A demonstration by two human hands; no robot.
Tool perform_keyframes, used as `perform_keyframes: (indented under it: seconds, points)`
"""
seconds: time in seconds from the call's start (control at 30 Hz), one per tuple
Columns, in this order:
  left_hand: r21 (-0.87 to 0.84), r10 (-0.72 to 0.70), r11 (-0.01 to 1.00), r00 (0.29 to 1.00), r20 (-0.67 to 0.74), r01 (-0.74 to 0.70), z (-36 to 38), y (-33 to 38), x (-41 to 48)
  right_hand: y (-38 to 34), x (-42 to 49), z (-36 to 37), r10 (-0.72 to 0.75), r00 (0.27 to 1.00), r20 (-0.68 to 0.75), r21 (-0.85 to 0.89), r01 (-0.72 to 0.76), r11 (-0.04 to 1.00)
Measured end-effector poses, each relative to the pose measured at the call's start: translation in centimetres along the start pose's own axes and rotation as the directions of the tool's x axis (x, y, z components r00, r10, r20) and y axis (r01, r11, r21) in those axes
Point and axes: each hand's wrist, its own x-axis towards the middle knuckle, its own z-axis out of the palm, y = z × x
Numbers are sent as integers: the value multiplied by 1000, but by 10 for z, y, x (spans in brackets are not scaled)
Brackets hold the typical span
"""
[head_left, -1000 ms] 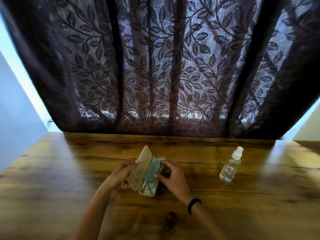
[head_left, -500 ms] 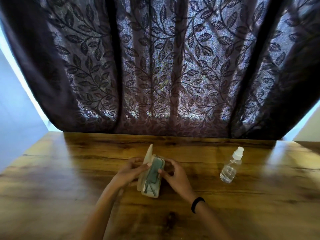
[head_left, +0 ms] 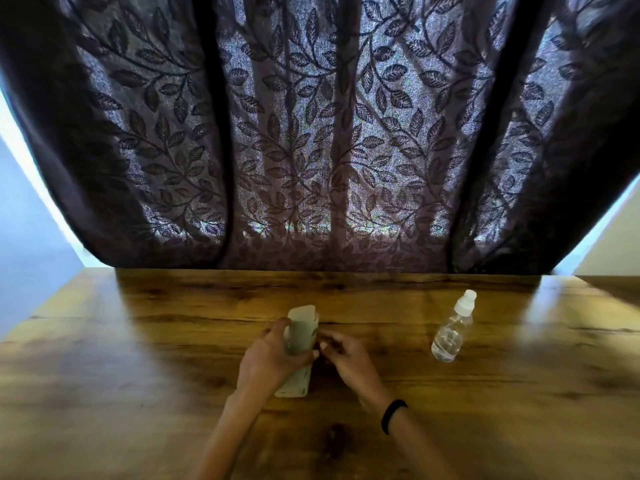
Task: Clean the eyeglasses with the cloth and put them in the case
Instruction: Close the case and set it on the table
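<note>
The pale eyeglass case (head_left: 300, 336) sits near the middle of the wooden surface (head_left: 138, 358), long side pointing away from the person. The lid looks down or very nearly so. The shot is a bit smeared there, so I can't see whether there's a gap, and whatever's inside is hidden.

The left hand (head_left: 268, 363) is wrapped over the case from its left side, with the thumb across the top and the fingers curled round the far edge. That grip is clearly grasping the case. The right hand (head_left: 348, 358) is just beside the case on its right. Its fingers are curled in toward the edge, but it's too blurry to say whether that grip is pinching the case or only touching it, so I can't tell. There's a black wristband (head_left: 393, 415) on that wrist.

Off to the right, well apart from the hands, a small clear spray bottle (head_left: 450, 332) with a white cap stands on the surface with some clear liquid in it. Behind the far edge hangs a dark curtain (head_left: 311, 133) with a leaf pattern, and light comes through it.
</note>
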Motion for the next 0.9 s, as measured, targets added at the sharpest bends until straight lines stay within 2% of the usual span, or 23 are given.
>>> perform_keyframes:
  seconds: [0.17, 0.37, 0.6, 0.77, 0.9]
  points:
    - [187, 16, 982, 996, -89, 1, 9, 8, -6, 0, 1, -1, 12, 1000, -12, -16, -12, 1000]
    - [422, 125, 906, 977, -174, -41, 21, 19, -9, -1, 0, 0, 24, 999, -32, -11, -24, 1000]
    - [409, 197, 909, 951, -237, -86, 22, 10, -10, -5, -1, -4, -1, 1000, -31, -18, 1, 1000]
    - [462, 328, 871, 897, -296, -166, 20, 23, -8, -16, -7, -25, -77, 985, -155, -9, 76, 997]
    - [435, 419, 855, 871, -257, -283, 18, 47, 0, -34, -17, -57, -248, 927, -281, -151, 213, 965]
